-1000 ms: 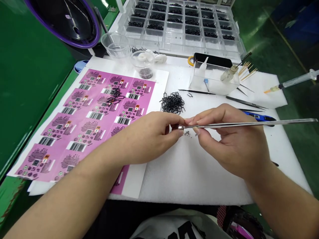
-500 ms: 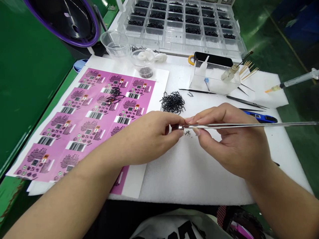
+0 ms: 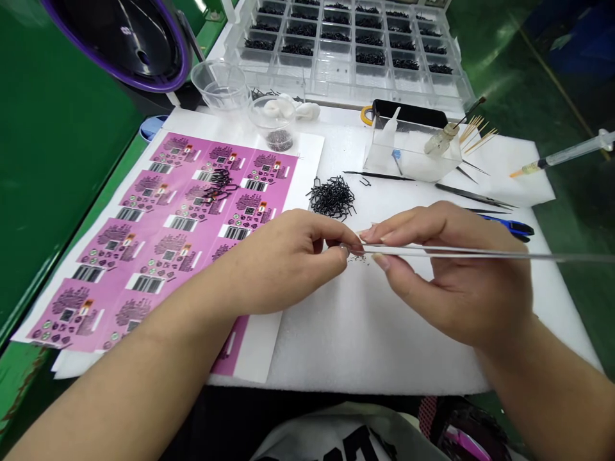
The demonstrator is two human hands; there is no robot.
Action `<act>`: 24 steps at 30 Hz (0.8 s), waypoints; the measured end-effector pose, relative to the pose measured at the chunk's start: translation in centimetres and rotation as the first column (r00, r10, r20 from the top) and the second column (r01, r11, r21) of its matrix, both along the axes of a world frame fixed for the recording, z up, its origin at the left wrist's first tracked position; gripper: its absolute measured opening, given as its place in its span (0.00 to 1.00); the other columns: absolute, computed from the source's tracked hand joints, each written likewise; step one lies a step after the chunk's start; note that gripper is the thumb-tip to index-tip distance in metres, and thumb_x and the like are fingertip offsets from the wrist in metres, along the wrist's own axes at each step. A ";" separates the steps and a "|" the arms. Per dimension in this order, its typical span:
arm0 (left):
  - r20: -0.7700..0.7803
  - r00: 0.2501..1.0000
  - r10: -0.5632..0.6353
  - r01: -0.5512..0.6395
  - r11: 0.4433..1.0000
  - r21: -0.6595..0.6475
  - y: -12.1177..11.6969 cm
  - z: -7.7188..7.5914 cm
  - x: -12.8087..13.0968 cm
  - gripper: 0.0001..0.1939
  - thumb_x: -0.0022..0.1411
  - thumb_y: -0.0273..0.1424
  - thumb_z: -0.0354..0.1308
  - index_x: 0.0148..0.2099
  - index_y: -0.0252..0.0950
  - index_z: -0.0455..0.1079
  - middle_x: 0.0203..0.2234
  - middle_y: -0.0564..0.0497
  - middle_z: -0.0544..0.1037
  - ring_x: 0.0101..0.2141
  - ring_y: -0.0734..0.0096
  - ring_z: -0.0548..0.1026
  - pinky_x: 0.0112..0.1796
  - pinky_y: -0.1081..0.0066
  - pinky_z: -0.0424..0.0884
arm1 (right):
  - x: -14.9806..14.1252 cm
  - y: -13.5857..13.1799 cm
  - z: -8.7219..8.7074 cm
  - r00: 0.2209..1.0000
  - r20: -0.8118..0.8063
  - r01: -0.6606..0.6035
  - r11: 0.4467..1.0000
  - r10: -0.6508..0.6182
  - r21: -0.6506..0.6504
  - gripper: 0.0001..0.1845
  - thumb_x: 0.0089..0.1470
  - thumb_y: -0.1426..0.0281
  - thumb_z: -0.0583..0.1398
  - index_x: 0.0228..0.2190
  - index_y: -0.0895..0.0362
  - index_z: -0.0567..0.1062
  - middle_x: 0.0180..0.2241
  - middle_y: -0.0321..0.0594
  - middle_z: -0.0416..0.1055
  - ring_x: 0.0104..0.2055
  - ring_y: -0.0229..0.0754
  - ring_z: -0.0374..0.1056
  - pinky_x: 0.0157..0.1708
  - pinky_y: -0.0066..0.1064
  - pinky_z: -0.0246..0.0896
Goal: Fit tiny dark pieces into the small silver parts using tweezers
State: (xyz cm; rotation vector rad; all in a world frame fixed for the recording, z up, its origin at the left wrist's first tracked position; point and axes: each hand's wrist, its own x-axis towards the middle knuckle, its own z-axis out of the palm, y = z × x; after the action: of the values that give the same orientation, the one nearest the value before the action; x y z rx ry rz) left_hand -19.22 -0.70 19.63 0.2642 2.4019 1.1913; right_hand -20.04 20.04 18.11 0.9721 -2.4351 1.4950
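Note:
My right hand [image 3: 456, 275] grips long metal tweezers [image 3: 480, 253] near their tip, the shaft running off to the right. My left hand [image 3: 288, 256] pinches a tiny part at the tweezer tip; the part is too small to make out. Both hands meet over the white foam pad [image 3: 375, 326]. Just under the fingertips lie a few tiny dark specks [image 3: 359, 258]. A pile of small black wire parts [image 3: 332, 196] sits just beyond the hands.
Pink printed label sheet [image 3: 158, 230] lies left, with a few black parts on it. Behind are clear cups [image 3: 221, 83], a compartment tray of black parts [image 3: 346, 45], a clear box with a bottle [image 3: 408, 150], toothpicks, loose tweezers [image 3: 471, 195], a blue tool, a syringe [image 3: 562, 155].
The tweezers have tilted slightly lower and the small metal piece seen at their tip is now hidden by my left fingertips. Both hands stay in nearly the same place.

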 end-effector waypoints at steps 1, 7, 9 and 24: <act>0.006 1.000 0.019 -0.019 1.000 -0.016 0.0 0.1 0.0 0.13 0.62 0.31 0.52 0.40 0.47 0.78 0.25 0.60 0.75 0.25 0.74 0.70 0.27 0.71 0.65 | -0.2 0.1 0.0 0.999 0.022 0.027 0.999 -0.026 -0.022 0.12 0.48 0.80 0.64 0.34 0.55 0.74 0.38 0.39 0.78 0.40 0.45 0.75 0.40 0.39 0.72; -0.061 0.995 0.079 -0.084 0.993 -0.081 -0.8 0.4 -0.4 0.15 0.62 0.32 0.51 0.44 0.49 0.78 0.24 0.57 0.75 0.25 0.72 0.70 0.25 0.71 0.61 | -1.6 0.4 -0.3 0.991 0.112 0.041 0.951 -0.078 0.305 0.07 0.48 0.76 0.64 0.31 0.53 0.76 0.31 0.32 0.77 0.33 0.40 0.74 0.32 0.33 0.70; -0.086 0.992 0.089 -0.096 0.992 -0.085 -1.0 0.4 -0.4 0.15 0.62 0.33 0.51 0.44 0.49 0.78 0.24 0.56 0.75 0.25 0.72 0.70 0.24 0.72 0.60 | -1.9 0.2 -0.4 0.985 0.153 0.015 0.930 -0.076 0.366 0.07 0.48 0.75 0.63 0.31 0.53 0.76 0.30 0.31 0.77 0.33 0.39 0.74 0.32 0.32 0.71; -0.073 0.994 0.081 -0.087 0.993 -0.084 -1.0 0.7 -0.2 0.16 0.63 0.33 0.51 0.47 0.46 0.77 0.27 0.57 0.78 0.29 0.69 0.75 0.29 0.70 0.66 | -1.8 0.0 -0.7 0.983 0.174 -0.015 0.916 -0.060 0.401 0.06 0.48 0.74 0.62 0.31 0.52 0.77 0.31 0.31 0.78 0.33 0.41 0.74 0.31 0.33 0.70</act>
State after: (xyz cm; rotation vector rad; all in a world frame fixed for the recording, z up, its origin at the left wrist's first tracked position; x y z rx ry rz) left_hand -19.38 -1.65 20.29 0.1818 2.5402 1.1276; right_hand -21.84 20.04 17.44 0.8946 -2.9524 1.1405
